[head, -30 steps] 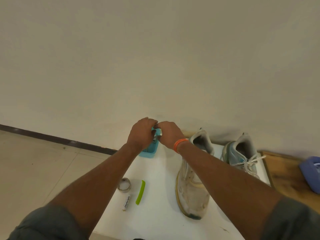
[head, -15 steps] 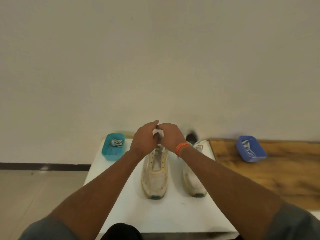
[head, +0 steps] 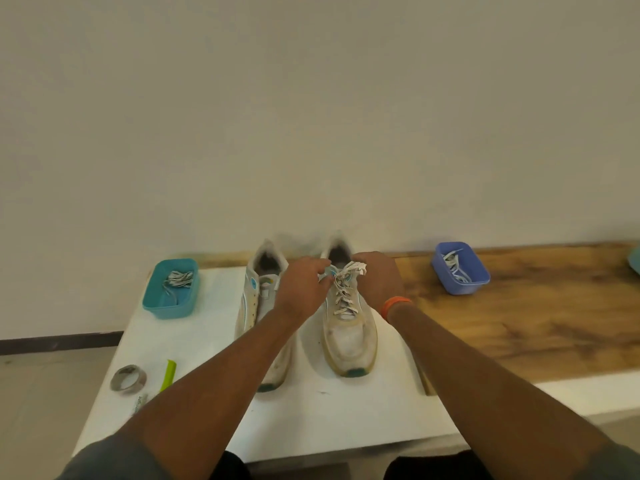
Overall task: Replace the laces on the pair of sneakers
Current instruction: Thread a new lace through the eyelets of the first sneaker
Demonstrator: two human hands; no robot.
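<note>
Two sneakers are standing side by side on the white table (head: 346, 420), toes toward the person and heels toward the wall, so each long axis is running straight away from the body. Both hands are working at the far, collar end of the right sneaker (head: 348, 327), which is carrying a lace (head: 341, 299) through its eyelets. The left hand (head: 301, 292) is curling its fingers at the top of the lacing, seemingly pinching an end; the right hand (head: 375, 278) is gripping the other loose lace end beside the collar. The left sneaker (head: 256, 306) is lying just beside, partly under the left forearm, with no lace visible in its eyelets. The judgement is that the pending step is a pull or knot across the shoe's axis, with both hands equally near. A teal tray (head: 171, 306) holding laces is sitting at the far left of the table; a blue tray (head: 460, 287) with laces is resting well apart on the wooden bench (head: 554, 317).
</note>
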